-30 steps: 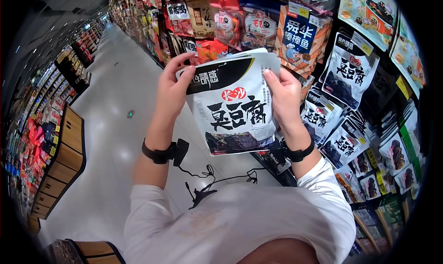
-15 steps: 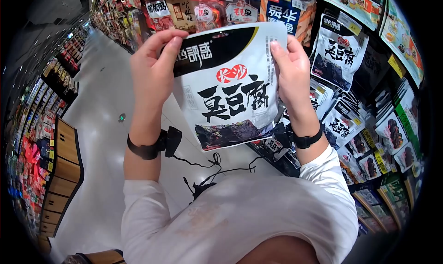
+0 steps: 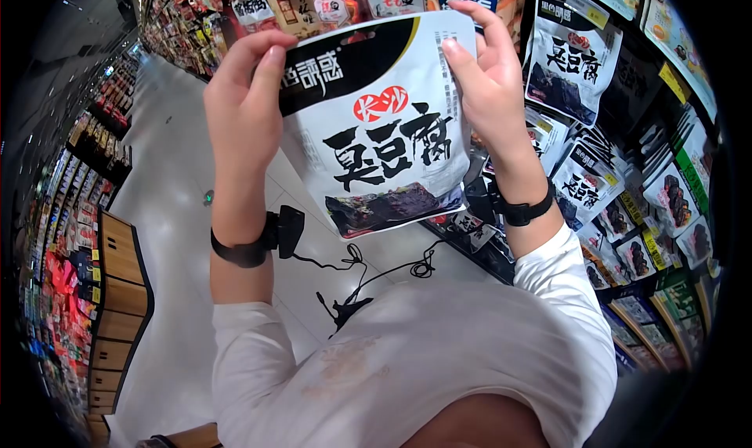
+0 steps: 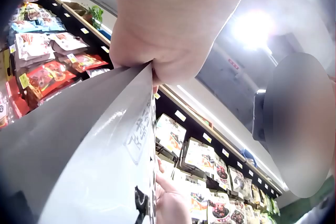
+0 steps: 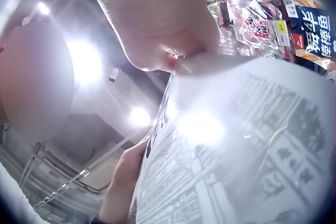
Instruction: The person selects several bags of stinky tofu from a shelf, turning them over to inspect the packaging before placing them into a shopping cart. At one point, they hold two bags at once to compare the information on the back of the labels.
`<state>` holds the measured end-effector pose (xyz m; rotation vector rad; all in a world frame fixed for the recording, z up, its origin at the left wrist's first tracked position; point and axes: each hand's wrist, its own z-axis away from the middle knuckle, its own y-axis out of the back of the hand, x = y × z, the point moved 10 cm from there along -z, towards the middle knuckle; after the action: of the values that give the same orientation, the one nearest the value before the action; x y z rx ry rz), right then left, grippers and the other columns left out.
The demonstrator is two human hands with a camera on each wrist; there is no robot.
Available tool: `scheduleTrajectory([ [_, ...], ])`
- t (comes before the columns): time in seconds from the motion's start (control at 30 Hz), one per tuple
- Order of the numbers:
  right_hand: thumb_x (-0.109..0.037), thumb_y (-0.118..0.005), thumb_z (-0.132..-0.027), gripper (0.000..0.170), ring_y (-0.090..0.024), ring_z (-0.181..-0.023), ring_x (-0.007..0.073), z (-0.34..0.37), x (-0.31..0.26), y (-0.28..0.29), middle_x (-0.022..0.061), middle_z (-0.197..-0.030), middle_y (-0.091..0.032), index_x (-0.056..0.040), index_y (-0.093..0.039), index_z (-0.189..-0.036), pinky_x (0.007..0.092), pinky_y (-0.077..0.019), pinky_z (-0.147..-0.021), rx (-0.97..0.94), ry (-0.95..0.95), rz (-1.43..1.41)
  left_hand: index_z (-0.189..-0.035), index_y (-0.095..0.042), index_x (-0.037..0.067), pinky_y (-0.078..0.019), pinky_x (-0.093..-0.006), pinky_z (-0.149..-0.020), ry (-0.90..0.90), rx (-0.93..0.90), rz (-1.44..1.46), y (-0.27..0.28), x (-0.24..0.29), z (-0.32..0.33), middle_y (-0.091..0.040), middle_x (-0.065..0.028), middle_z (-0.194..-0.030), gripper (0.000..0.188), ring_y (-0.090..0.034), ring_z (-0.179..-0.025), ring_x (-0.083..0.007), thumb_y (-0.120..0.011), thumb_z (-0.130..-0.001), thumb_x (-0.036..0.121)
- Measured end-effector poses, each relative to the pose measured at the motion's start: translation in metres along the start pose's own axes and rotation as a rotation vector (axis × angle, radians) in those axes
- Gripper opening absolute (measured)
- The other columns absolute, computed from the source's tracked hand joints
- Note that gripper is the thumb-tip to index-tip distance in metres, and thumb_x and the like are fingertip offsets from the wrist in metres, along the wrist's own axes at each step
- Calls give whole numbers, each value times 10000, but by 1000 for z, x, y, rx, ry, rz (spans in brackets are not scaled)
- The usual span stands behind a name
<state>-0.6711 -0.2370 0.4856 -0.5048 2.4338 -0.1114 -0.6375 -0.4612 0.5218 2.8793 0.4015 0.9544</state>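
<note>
Both hands hold up a white and black snack bag [image 3: 384, 135] with large black characters, a red oval and a picture of dark food along its bottom. The left hand [image 3: 251, 103] pinches its upper left edge, thumb on the front face and fingers behind. At the upper right edge the right hand [image 3: 489, 76] grips it the same way, thumb in front. In the left wrist view the bag's side edge [image 4: 121, 113] runs into the left hand's pinch. The right wrist view shows the bag's glossy printed back [image 5: 236, 140] under the right hand [image 5: 163, 19].
Matching bags [image 3: 576, 60] hang on the shelf rack at the right, among other snack packets [image 3: 674, 189]. Red and brown packets [image 3: 337, 5] line the shelf behind. A wooden-fronted display [image 3: 117, 291] stands left across the pale floor [image 3: 180, 307]. Black cables [image 3: 352, 283] dangle below the bag.
Both hands have lifted the bag upward and a little to the left in the head view, and its front now faces the camera more squarely. The grip on both edges stays.
</note>
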Motion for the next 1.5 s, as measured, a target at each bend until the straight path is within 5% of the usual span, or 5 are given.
scheduleTrajectory([
  [0.27, 7, -477, -869, 340, -525, -897, 81, 4, -25, 4, 97, -1017, -575, -3, -405, -1201, 205, -420, -775, 75, 134, 145, -1172, -464, -51, -459, -324, -862, 296, -85, 726, -21, -23, 10, -582, -155, -1086, 412, -571, -1004, -217, -540, -837, 177],
  [0.63, -11, -486, -872, 390, -556, -899, 109, 18, -29, 20, 118, -1000, -593, 0, -362, -1241, 227, -444, -779, 127, 74, 130, -1079, -543, -51, -473, -279, -747, 471, -171, 540, -44, -48, 27, -615, -92, -992, 271, -593, -859, -152, -553, -861, 110],
  [0.9, -107, -605, -833, 324, -617, -817, 139, 56, -5, 68, 93, -987, -620, 41, -514, -1107, 266, -501, -746, 137, -496, -277, -973, -621, -55, -446, -238, -746, 300, -276, 564, -106, -40, 16, -640, -71, -915, 178, -581, -807, -110, -548, -862, 64],
  [1.27, -19, -571, -794, 237, -639, -755, 286, 89, -144, 158, 153, -902, -644, -46, -620, -1024, 308, -506, -659, 327, 234, 1370, -1001, -595, -60, -472, -263, -722, 455, -707, 942, -307, -39, 22, -639, -82, -921, 204, -594, -803, -127, -538, -874, 90],
  [1.5, -44, -553, -837, 191, -633, -747, 284, 74, -152, 254, 189, -874, -634, 7, -605, -1014, 284, -483, -670, 398, 105, 1130, -1074, -551, -25, -495, -315, -788, 592, -928, 991, -413, -52, 5, -625, -96, -1013, 254, -610, -881, -173, -567, -858, 108],
])
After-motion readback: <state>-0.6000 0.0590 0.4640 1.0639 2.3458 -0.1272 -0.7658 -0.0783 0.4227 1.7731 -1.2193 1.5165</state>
